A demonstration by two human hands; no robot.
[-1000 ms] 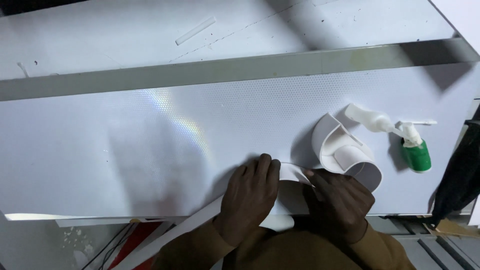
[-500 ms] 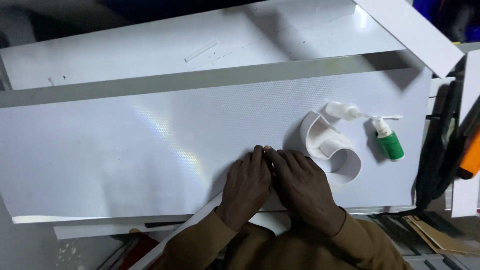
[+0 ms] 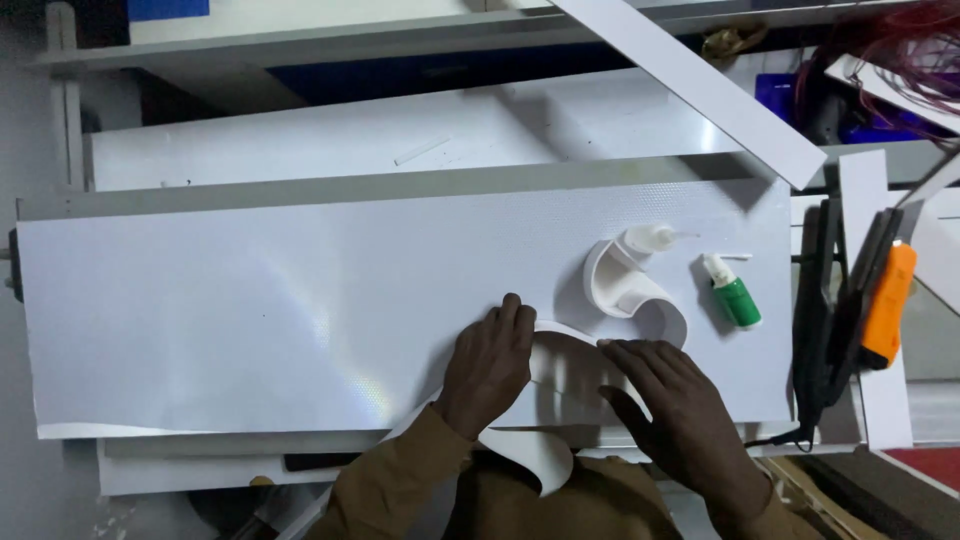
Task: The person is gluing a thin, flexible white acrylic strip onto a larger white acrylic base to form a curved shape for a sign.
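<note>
My left hand (image 3: pixel 490 365) lies flat on a curved white strip (image 3: pixel 560 365), fingers pressed together and pushing it down onto the big white sheet (image 3: pixel 250 310). My right hand (image 3: pixel 665 400) holds the other side of the same strip, fingers spread and pressing along its edge; neither hand pinches anything. The strip arches between my hands, and its loose end curls off the near edge of the sheet toward my chest. To do this well, I judge I should keep even pressure from both palms and smooth outward, so the strip sits flush without kinking.

Just beyond my right hand stands a bent white S-shaped piece (image 3: pixel 630 290), on edge. Beside it lie a small white squeeze bottle (image 3: pixel 645 238) and a green bottle (image 3: pixel 733 297) with a white nozzle. The sheet covers most of the worktop. At the right edge lie dark tools, one with an orange handle (image 3: pixel 888 305). A long white board (image 3: pixel 700 85) slants across the shelving behind, where the light is dim.
</note>
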